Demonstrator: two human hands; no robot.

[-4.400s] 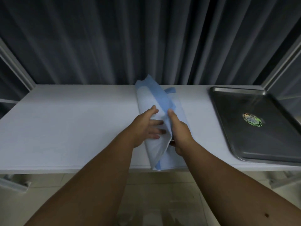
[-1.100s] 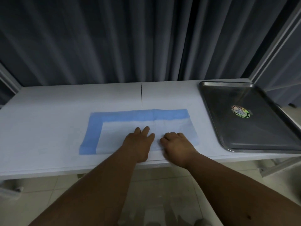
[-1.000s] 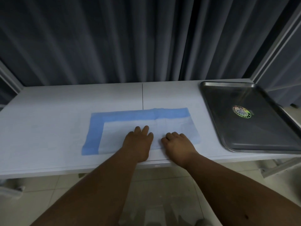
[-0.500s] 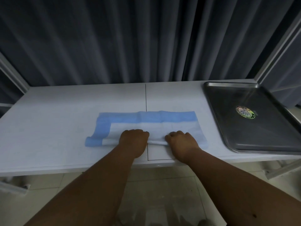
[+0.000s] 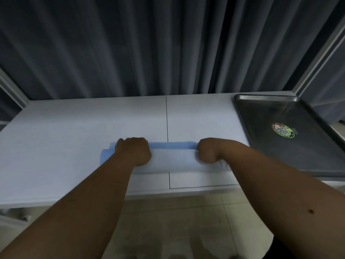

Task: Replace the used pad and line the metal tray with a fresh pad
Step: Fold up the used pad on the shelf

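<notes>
A blue-and-white pad (image 5: 173, 159) lies rolled into a long tube across the middle of the white table (image 5: 65, 131); a strip of its blue edge shows along the far side. My left hand (image 5: 133, 151) grips the roll near its left end with curled fingers. My right hand (image 5: 208, 152) grips it near the right end, its fingers curled over the top. The metal tray (image 5: 306, 152) sits at the table's right end, bare inside but for a round green sticker (image 5: 282, 129).
Dark grey curtains (image 5: 149, 45) hang right behind the table. A thin seam (image 5: 167, 118) runs front to back through the tabletop. Pale metal frame posts (image 5: 317, 53) stand at both back corners. Tiled floor (image 5: 177, 227) shows below the front edge.
The pad lay flat under both hands a second ago; since then my hands have curled and rolled it away from me into a tube, moving further apart along it.
</notes>
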